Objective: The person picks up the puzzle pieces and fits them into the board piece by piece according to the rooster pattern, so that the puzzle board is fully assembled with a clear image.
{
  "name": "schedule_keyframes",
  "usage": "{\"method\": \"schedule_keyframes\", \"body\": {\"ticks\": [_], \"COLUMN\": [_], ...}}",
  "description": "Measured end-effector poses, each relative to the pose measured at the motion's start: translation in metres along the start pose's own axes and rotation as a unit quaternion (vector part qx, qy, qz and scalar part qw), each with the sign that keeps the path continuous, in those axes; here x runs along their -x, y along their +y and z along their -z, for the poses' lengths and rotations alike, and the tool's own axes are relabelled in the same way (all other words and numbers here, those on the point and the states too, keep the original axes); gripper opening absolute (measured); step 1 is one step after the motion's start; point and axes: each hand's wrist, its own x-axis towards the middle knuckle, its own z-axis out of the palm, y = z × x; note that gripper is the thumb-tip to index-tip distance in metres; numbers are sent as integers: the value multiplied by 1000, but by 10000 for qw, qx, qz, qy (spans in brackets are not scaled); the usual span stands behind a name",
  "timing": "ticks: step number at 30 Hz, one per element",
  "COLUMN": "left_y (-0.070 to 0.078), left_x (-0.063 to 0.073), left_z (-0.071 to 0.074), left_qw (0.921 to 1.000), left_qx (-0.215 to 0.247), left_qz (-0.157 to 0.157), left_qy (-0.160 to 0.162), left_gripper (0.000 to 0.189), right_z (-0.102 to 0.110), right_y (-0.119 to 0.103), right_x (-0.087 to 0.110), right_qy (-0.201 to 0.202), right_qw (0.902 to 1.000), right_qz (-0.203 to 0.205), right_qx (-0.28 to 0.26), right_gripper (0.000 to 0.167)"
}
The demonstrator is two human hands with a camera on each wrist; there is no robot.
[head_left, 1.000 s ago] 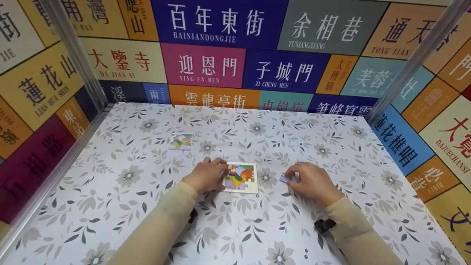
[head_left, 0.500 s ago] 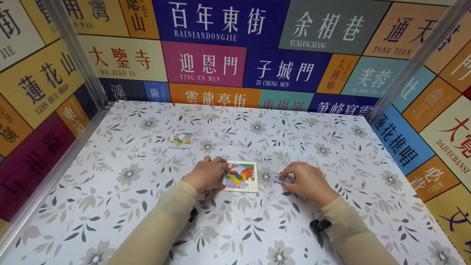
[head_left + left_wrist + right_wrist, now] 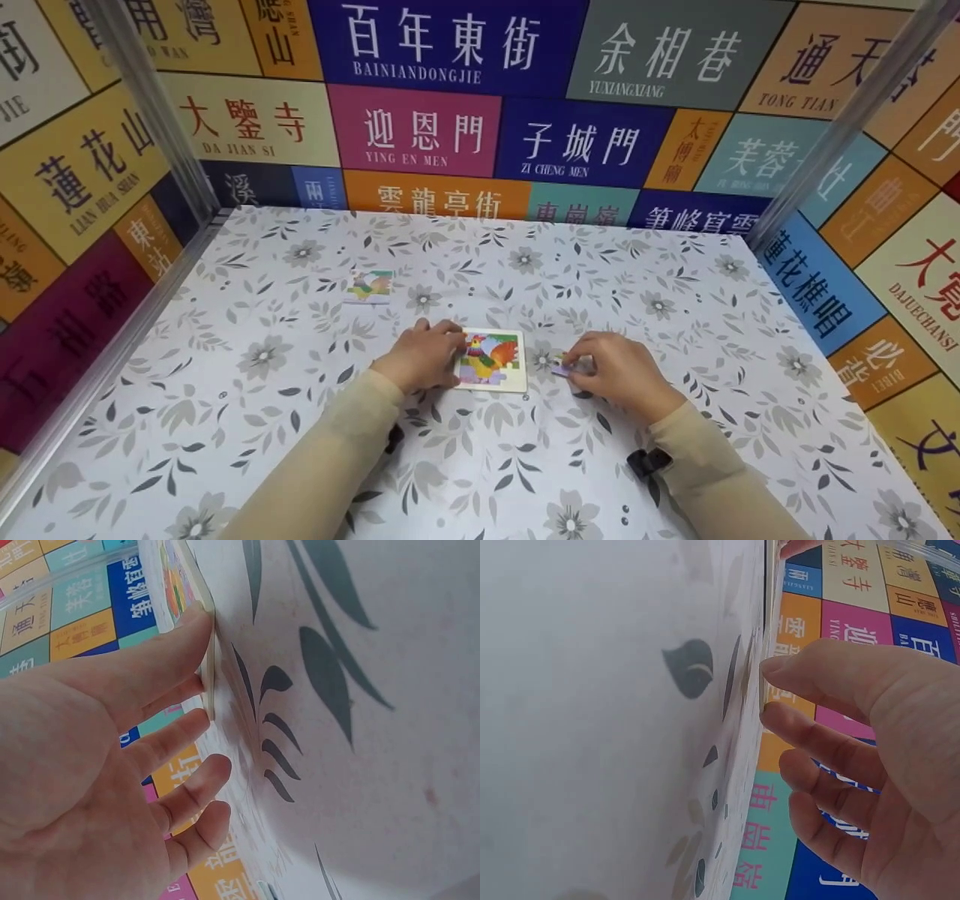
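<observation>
A framed jigsaw puzzle (image 3: 491,361) with a bright rooster picture lies flat mid-table. My left hand (image 3: 424,356) holds it by its left side, thumb (image 3: 191,634) at the near edge and the other fingers towards the far edge. To the right of the frame, my right hand (image 3: 616,373) pinches a small lilac puzzle piece (image 3: 559,366) between thumb and forefinger. The right wrist view catches this piece (image 3: 763,690) edge-on, a thin pale strip close to the tabletop. A gap separates piece and frame. The fingers cover part of the piece.
Further back on the left lies a square of joined puzzle pieces (image 3: 369,287) with part of a picture. A floral cloth covers the table (image 3: 480,457). Panels with large lettering (image 3: 420,135) stand behind and beside it, with clear plastic posts at the corners.
My right hand has shifted slightly left, bringing the pinched puzzle piece nearer the frame and turning it a little. The left hand and the framed puzzle have stayed in place.
</observation>
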Motion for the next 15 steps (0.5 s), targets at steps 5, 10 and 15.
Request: {"method": "schedule_keyframes", "body": {"ticks": [5,10,15], "left_y": [1,2,2], "left_x": [0,0,-1], "left_z": [0,2,2], "left_qw": [10000,9998,9996], "left_qx": [-44,23,53], "left_qz": [1,156,198], "left_qy": [-24,-114,-171], "left_gripper": [51,51,51], "right_z": [-3,-6,-6], "right_y": [-4,-8,-11], "right_x": [-1,-3,-3], "right_qy": [26,22,32], "right_qw": [9999,9997,9996], "right_qz": [102,215,245], "right_qx": [-53,-79,-129], "right_gripper": [13,14,13]}}
